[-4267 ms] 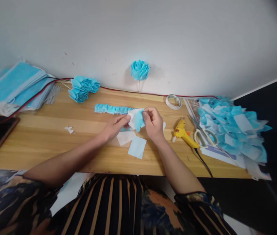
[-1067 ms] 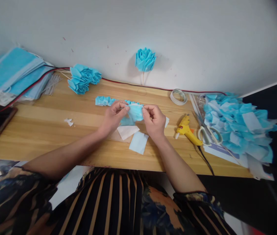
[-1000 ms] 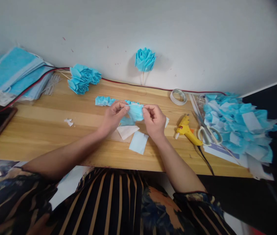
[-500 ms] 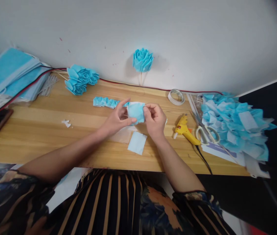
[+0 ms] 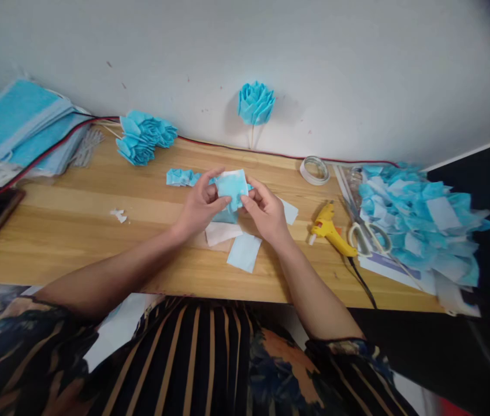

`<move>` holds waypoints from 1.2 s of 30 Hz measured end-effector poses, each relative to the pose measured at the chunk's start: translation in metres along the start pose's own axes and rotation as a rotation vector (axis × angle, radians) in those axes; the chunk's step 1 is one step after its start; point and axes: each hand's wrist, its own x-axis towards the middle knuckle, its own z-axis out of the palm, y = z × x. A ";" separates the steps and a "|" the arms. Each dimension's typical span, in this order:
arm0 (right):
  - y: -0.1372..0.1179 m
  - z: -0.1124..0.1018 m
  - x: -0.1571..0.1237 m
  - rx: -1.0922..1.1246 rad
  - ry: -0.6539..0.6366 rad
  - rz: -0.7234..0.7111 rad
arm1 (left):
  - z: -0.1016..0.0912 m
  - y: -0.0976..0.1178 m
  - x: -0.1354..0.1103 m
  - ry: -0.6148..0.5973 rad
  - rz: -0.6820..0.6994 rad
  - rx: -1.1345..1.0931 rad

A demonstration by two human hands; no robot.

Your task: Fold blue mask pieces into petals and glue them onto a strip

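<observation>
Between both hands, above the table, is a small light-blue square of mask fabric (image 5: 233,184). My left hand (image 5: 201,203) pinches its left side, thumb at the lower corner. On the other side, my right hand (image 5: 266,212) grips the right edge between thumb and fingers. Below them lie a pale square (image 5: 244,252), a whitish piece (image 5: 222,233) and a bluer piece (image 5: 226,216). Another pale piece (image 5: 289,212) rests beside my right hand. Behind my left hand runs a row of folded blue pieces (image 5: 181,177), partly hidden.
A yellow glue gun (image 5: 330,231), scissors (image 5: 368,234), a tape roll (image 5: 314,170) and a heap of blue pieces (image 5: 427,222) lie to the right. Blue fabric flowers (image 5: 143,137) and stacked masks (image 5: 22,124) are at left. One flower (image 5: 256,103) leans against the wall.
The square has shifted slightly left and up and is tilted. My left fingers have closed in on it, and my right hand has moved a little left. More loose pieces show below and beside.
</observation>
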 end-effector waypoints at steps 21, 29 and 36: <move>-0.003 -0.007 0.002 0.176 -0.092 0.171 | -0.002 0.007 0.000 -0.012 0.089 0.122; 0.000 -0.008 0.006 0.112 0.181 0.126 | -0.002 0.016 0.000 0.150 0.185 0.220; -0.005 -0.007 0.005 -0.010 0.259 0.072 | 0.006 0.029 -0.010 0.049 0.096 0.370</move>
